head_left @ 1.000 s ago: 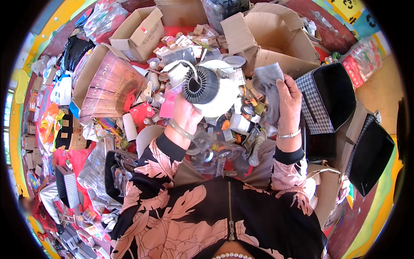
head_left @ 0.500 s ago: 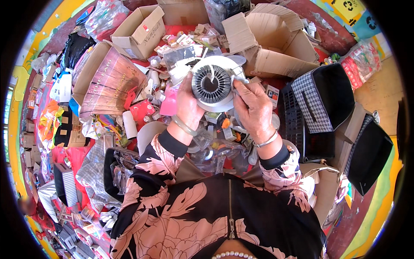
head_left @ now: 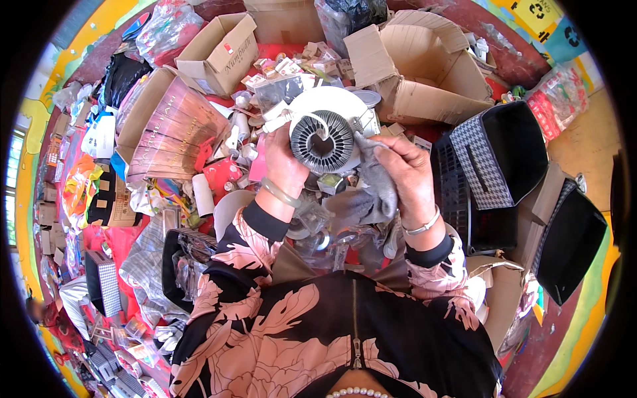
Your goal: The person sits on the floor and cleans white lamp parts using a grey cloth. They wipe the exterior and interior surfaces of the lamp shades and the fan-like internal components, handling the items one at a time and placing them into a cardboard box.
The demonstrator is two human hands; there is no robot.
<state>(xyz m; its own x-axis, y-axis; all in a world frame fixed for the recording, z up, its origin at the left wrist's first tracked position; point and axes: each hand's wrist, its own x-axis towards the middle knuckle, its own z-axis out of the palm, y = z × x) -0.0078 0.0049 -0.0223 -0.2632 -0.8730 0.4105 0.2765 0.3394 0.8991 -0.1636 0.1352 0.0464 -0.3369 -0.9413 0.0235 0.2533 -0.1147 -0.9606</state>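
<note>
Finned lamp (head_left: 340,131) hangs above the jumbled pile (head_left: 325,66), your left hand (head_left: 286,162) clasping its left side, your right hand (head_left: 406,171) pinching grey cloth (head_left: 378,189) at its right edge; likely stiff, fairly weighty, its white rim (head_left: 332,98) perhaps slippery, so cradle the ribbed body (head_left: 302,151)

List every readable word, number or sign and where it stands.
Wording withheld.
Open cardboard box, upper left: slanted dark lettering, legible; red label, unreadable.
Pinkish carton, left: pale lettering, partly legible.
Yellow wall sign and blue wall patch: black symbols, lettering.
Brown carton, left: dark characters, too small to read.
Small boxes, top centre: print too small.
Finned fixture in the left hand: none visible.
</note>
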